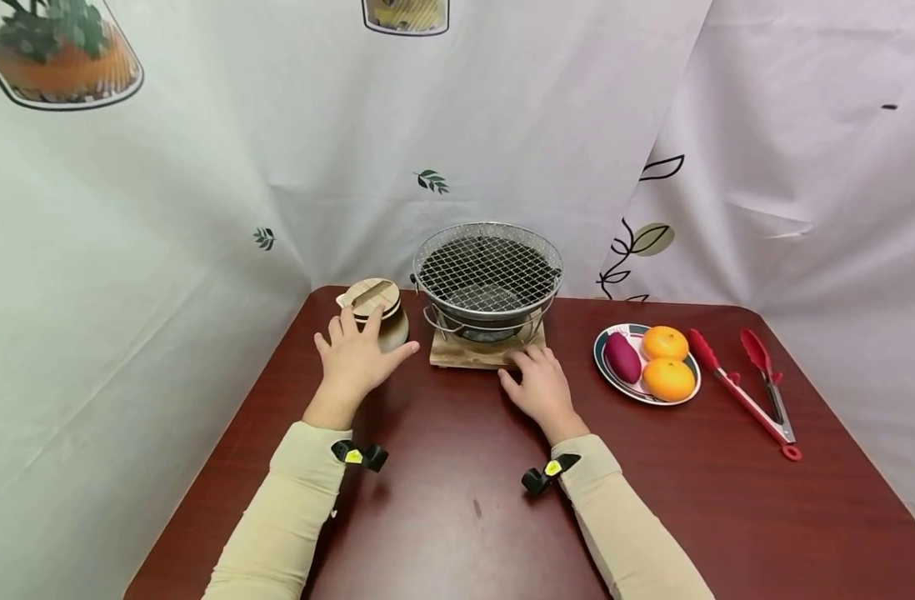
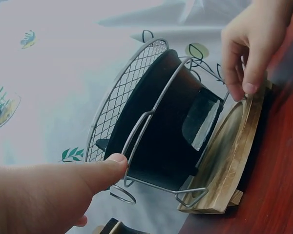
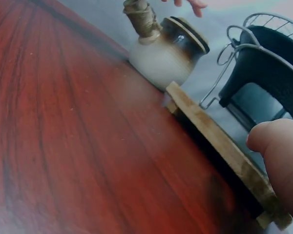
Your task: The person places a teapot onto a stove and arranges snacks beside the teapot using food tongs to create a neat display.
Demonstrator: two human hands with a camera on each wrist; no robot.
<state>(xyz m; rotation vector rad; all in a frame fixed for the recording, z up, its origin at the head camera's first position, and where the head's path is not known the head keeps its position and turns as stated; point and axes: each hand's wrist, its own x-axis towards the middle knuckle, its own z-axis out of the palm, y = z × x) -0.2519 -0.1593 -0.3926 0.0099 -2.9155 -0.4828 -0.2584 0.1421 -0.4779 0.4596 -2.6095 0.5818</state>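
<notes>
My left hand (image 1: pixel 355 360) has its fingers spread, just in front of a small ceramic pot (image 3: pixel 158 61) with a wooden lid (image 1: pixel 375 297). From the right wrist view, its fingertips hang over that lid. A round tabletop grill (image 2: pixel 156 131) with a wire mesh top (image 1: pixel 487 271) stands on a square wooden board (image 1: pixel 461 357). Loosely bent, the fingers of my right hand (image 1: pixel 542 385) are right at the board's front right corner. The right thumb (image 3: pixel 268 139) shows close above the board, apart from the other fingers.
To the right, a plate (image 1: pixel 611 379) holds two orange citrus fruits (image 1: pixel 667 379) and a purple oval item (image 1: pixel 622 358). Red-tipped tongs (image 1: pixel 753 408) lie spread beside it. White printed cloth (image 1: pixel 502 125) hangs behind the dark red table (image 1: pixel 457 517).
</notes>
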